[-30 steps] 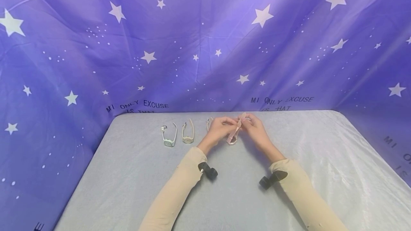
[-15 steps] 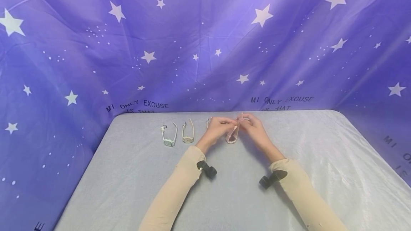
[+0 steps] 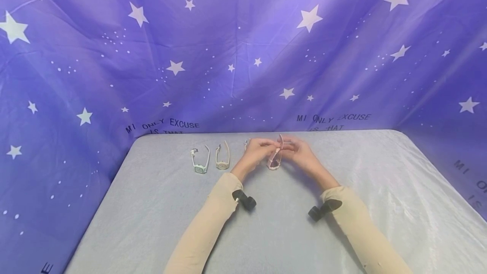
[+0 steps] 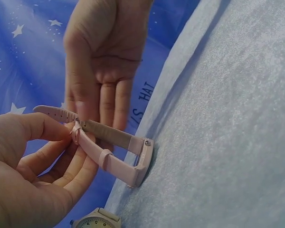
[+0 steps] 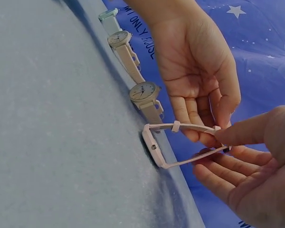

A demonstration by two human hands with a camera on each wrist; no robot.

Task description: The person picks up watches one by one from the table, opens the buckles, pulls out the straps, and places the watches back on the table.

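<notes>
Both hands hold a pink wristwatch (image 3: 274, 165), its case low at the tabletop and its strap bent into a loop. My left hand (image 3: 259, 150) pinches the strap by the buckle between thumb and fingertips. Across from it, my right hand (image 3: 303, 152) has thumb and fingers on the same strap end, slightly blurred in the head view. In the left wrist view the strap's holed tail (image 4: 54, 112) sticks out past the buckle, and a loop keeper (image 4: 104, 158) sits lower on the band. The case (image 5: 153, 146) shows its crown side in the right wrist view.
To the left, a mint-green watch (image 3: 199, 169) and a beige watch (image 3: 222, 165) stand in a row. A third, tan watch (image 5: 144, 92) is mostly behind my left hand in the head view. A grey cloth (image 3: 277, 231) covers the table; a starry purple curtain (image 3: 213, 37) hangs behind.
The strap's tail has swung from leaning right to nearly upright, and the pink watch has shifted slightly left. My right fingers have moved at the strap end; the left hand keeps its pinch.
</notes>
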